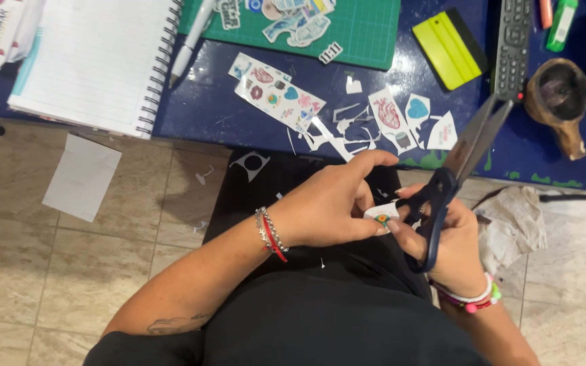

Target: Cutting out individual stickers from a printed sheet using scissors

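My left hand (330, 203) pinches a small white sticker cutout (382, 215) with a coloured picture on it, held over my lap. My right hand (452, 240) grips black-handled scissors (457, 169), whose blades point up toward the table edge. The two hands meet at the cutout. On the dark blue table (198, 108) lie a printed sticker sheet (278, 95), white paper offcuts (347, 132) and cut stickers showing a red heart (389, 116) and a blue shape (417, 108).
A spiral notebook (93, 57) and a white pen (192, 37) lie at the left. A green cutting mat (361, 30) holds more stickers. A yellow-green squeegee (450, 47), a remote control (513, 44), a brown wooden bowl (559, 95), paper on the tiled floor (81, 177).
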